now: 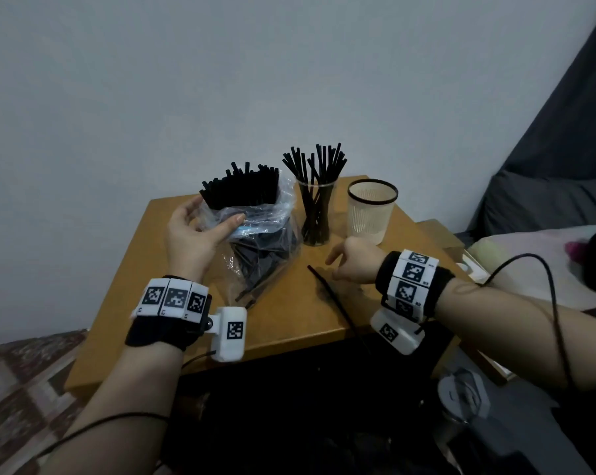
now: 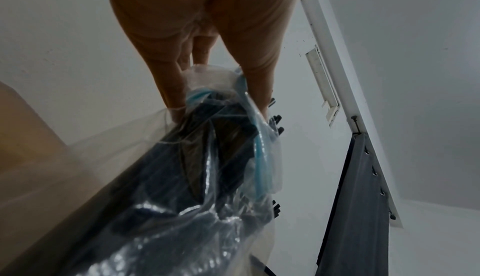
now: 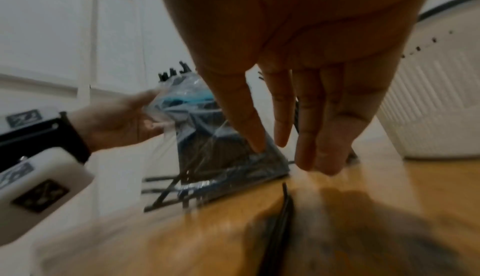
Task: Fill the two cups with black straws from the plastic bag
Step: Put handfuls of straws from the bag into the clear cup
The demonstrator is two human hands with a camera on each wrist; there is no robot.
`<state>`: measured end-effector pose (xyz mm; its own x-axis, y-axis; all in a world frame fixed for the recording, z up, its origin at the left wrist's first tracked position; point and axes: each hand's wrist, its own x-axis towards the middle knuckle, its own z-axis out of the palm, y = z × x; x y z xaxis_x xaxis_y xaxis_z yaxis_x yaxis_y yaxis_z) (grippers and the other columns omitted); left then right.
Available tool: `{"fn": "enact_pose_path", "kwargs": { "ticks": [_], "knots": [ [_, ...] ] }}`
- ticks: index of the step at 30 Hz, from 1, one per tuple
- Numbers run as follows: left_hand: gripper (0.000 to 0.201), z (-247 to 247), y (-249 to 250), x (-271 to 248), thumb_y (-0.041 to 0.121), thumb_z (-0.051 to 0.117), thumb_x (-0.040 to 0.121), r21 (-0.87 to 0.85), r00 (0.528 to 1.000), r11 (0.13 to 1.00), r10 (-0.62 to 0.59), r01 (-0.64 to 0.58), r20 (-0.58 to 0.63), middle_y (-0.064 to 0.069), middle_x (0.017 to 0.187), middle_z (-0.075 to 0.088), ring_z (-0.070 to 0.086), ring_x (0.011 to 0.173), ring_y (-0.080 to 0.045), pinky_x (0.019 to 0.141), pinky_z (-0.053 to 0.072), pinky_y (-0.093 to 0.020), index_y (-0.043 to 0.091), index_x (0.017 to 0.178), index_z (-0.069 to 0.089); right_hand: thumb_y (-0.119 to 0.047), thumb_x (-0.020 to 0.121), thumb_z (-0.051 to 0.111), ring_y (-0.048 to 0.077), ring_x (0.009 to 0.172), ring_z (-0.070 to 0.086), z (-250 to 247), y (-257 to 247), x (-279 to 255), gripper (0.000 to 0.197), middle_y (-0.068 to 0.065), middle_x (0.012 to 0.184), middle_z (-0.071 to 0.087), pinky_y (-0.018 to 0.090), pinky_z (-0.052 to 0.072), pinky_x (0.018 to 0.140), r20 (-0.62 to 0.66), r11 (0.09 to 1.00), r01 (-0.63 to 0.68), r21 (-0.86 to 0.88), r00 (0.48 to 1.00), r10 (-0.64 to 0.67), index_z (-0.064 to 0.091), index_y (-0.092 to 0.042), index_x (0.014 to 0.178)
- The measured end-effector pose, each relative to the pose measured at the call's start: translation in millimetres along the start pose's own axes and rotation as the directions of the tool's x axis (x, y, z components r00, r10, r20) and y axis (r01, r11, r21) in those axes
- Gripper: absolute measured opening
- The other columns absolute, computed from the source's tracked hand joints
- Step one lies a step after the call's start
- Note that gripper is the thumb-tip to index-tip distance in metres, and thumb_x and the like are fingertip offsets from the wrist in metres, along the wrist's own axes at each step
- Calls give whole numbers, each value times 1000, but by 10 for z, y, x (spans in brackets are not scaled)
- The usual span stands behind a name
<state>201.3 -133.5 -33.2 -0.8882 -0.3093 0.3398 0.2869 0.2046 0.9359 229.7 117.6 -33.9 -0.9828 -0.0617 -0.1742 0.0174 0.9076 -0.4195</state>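
While the left hand point(image 1: 195, 234) pinches the crumpled mouth of a clear plastic bag point(image 1: 259, 231) between thumb and fingers, holding it upright on a small wooden table point(image 1: 173, 313), a thick bundle of black straws point(image 1: 243, 186) juts from the bag's top. More straws lie inside the lower part of the bag, whose far end rests on the tabletop. In the left wrist view, the fingers point(image 2: 171, 87) and thumb close on the folded plastic, which shows a blue strip near its opening.

Just to the right of the bag stands a clear cup point(image 1: 316, 214) already holding a fan of black straws that lean outward above its rim. Beside that, nearer the table's right corner, stands a ribbed, translucent cup with a dark rim point(image 1: 370, 214); no straws show in it.

The right hand point(image 1: 353, 264) hangs low over the table in front of the two cups, palm down, fingers loosely extended and slightly spread, gripping nothing. In the right wrist view its fingertips point(image 3: 319, 161) point down toward the wood, close to the bag's lower corner. A single loose straw point(image 1: 337, 303) lies on the table below the hand, reaching past the near edge.
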Motion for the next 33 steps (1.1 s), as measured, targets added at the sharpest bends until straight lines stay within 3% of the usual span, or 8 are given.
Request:
{"fn": "enact_pose_path", "kwargs": {
  "ticks": [5,9,13,17,21,23,28,33],
  "knots": [
    [81,-14,8,-26,29,86,66,27,1000,1000,5,-5,6,-5,138,51,46,118,-11,97,38,-22,10,135,48,-27,83,70,18,93,55,185,-19,-74,38,3,106,59,26,47,73,145,995,-21,-95,989,35,60,-16,117],
    [79,-17,19,-40,26,85,68,24,1000,1000,5,-5,8,-4,137,51,46,116,-10,95,38,-20,10,135,47,-15,85,65,26,106,58,310,-35,-78,42,11,119,59,31,52,82,120,986,-20,-168,992,40,55,-11,125],
    [80,-14,21,-36,26,85,67,17,1000,1000,3,-3,6,-5,137,51,48,118,-13,96,39,-22,10,135,47,-13,86,63,24,108,58,275,-36,-61,48,11,128,55,27,52,79,74,996,-61,-58,995,66,50,-10,133],
    [81,0,9,-38,29,85,66,25,1000,1000,-1,1,2,-5,138,51,48,120,-13,97,40,-23,11,135,47,-27,81,72,23,105,59,280,-78,-50,53,9,121,59,29,52,82,57,997,-56,-61,997,59,55,-7,127],
    [80,10,18,-47,27,85,67,19,1000,1000,-6,5,13,-4,138,50,47,119,-12,95,39,-21,11,135,47,-14,83,67,27,97,63,360,-134,-23,31,15,110,64,34,56,79,85,988,-62,-140,994,75,61,0,111],
    [79,-2,15,-52,26,85,68,17,1000,1000,3,-3,10,-3,136,51,47,117,-11,93,39,-20,10,135,47,-10,84,64,27,95,63,343,-149,-24,32,15,109,62,32,56,76,68,990,-75,-123,994,84,59,-1,114],
    [80,-38,-2,-36,27,86,67,42,1000,999,9,-9,-11,-5,136,52,48,121,-14,95,40,-22,9,135,48,6,78,65,26,93,63,204,-117,-25,83,11,106,60,23,50,63,-176,983,48,177,984,-16,24,-17,147],
    [78,-11,19,-39,25,85,68,34,1000,999,11,-11,-6,-6,137,51,47,117,-11,94,39,-21,8,135,48,-1,83,64,16,77,64,-151,-228,-25,82,-2,92,59,31,56,69,-516,872,355,338,845,-144,18,-21,148]
  ]
}}
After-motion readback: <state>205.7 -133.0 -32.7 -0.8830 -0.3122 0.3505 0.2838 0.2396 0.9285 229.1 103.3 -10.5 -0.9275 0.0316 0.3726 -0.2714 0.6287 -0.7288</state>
